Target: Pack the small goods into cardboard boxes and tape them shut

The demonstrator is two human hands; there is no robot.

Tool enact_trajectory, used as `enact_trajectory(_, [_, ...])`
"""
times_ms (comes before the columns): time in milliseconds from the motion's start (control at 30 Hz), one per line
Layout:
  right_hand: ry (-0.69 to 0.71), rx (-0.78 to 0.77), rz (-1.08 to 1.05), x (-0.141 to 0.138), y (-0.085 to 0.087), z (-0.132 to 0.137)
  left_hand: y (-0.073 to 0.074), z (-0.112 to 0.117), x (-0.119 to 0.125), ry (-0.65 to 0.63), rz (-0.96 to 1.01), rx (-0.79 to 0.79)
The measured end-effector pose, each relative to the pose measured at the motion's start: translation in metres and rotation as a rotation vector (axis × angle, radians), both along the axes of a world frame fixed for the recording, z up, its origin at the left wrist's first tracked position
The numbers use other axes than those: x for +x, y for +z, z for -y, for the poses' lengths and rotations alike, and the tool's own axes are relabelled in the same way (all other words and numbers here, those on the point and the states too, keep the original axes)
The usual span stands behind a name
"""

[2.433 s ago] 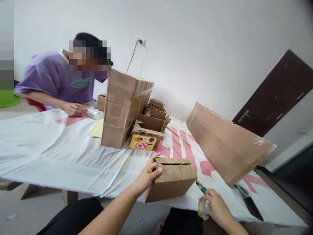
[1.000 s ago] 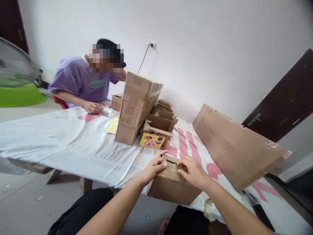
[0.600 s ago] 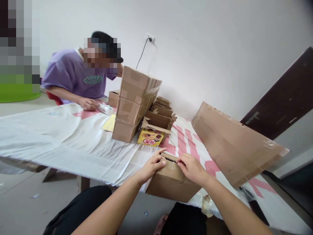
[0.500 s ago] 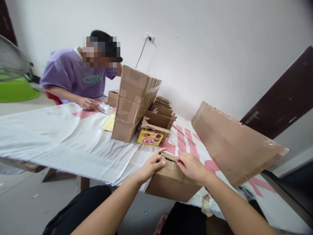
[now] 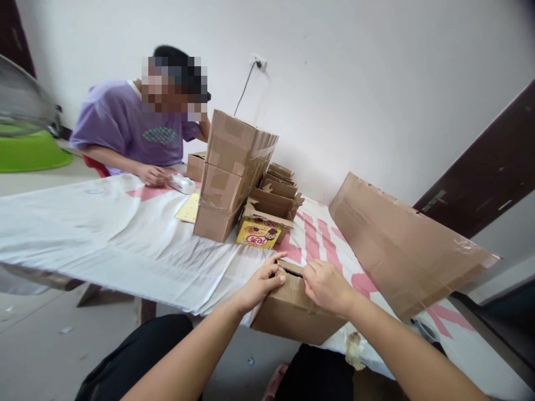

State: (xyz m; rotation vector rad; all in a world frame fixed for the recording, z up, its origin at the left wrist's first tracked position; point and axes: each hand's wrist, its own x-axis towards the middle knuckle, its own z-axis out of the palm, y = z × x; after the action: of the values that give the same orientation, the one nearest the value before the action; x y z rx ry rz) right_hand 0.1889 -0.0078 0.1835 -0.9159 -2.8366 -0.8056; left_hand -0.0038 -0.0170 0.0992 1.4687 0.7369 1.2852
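At the table's near edge sits a brown cardboard box (image 5: 298, 312), with a dark gap along the seam of its top. My left hand (image 5: 264, 281) grips the left end of the box, thumb on top and index finger stretched beyond the far corner. On the right side of the seam, the curled fingers of my right hand (image 5: 328, 285) pinch the edge of the top flap. The tips of those fingers are partly hidden.
Beyond my box stand a stack of taped boxes (image 5: 221, 178) and a yellow-printed open carton (image 5: 259, 234). A large cardboard sheet (image 5: 409, 245) leans at right. Across the table (image 5: 104, 239) sits a person in purple (image 5: 125, 128), one hand near a white object (image 5: 181, 184).
The gap in the box top looks slightly wider, and my right hand has shifted a little at the flap. My left hand keeps its place on the box.
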Motion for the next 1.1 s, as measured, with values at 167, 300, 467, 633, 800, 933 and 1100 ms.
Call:
enact_trajectory(167, [-0.048, -0.048, -0.094, 0.004, -0.004, 0.002, 0.000, 0.000, 0.000, -0.003, 0.018, -0.005])
enact_trajectory(300, [-0.077, -0.157, -0.203, 0.009, -0.002, 0.003, -0.003, -0.002, 0.000, -0.009, 0.021, -0.013])
enact_trajectory(467, [-0.116, -0.382, -0.374, 0.017, 0.008, 0.002, -0.007, -0.005, 0.001, -0.024, 0.035, -0.030])
enact_trajectory(633, [-0.133, -0.512, -0.399, 0.021, 0.013, 0.007, -0.008, -0.006, 0.001, -0.036, 0.032, -0.042])
enact_trajectory(800, [-0.140, -0.428, -0.302, 0.019, 0.010, 0.012, -0.007, -0.005, 0.002, -0.023, 0.041, -0.037])
enact_trajectory(933, [-0.148, -0.398, -0.230, 0.014, 0.008, 0.007, -0.008, -0.004, 0.003, -0.018, 0.033, -0.052])
enact_trajectory(1100, [-0.159, -0.383, -0.193, 0.010, 0.008, 0.003, -0.008, -0.004, 0.003, -0.004, 0.012, -0.051])
